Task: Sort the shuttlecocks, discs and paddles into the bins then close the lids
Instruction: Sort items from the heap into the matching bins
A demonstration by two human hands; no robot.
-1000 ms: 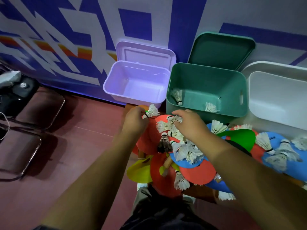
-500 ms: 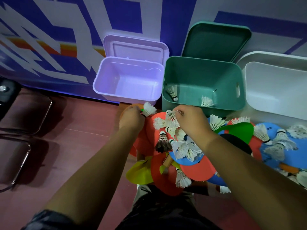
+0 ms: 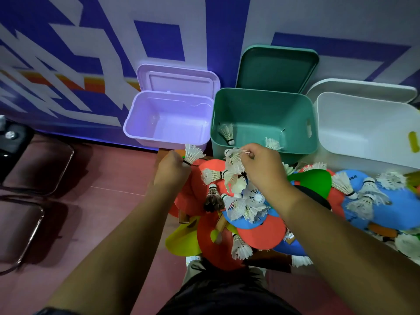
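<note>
My left hand grips a white shuttlecock by its base, just in front of the purple bin. My right hand pinches another white shuttlecock by its feathers, near the front wall of the green bin. Two shuttlecocks lie inside the green bin. Below my hands is a pile of several shuttlecocks, red discs, blue discs, a yellow disc and a green paddle.
A white bin stands at the right. All three bins have lids raised against the patterned wall. Dark chairs stand on the red floor at the left.
My right hand has lifted its shuttlecock up off the pile toward the green bin. My left hand has risen slightly with its shuttlecock. The view has shifted a little.
</note>
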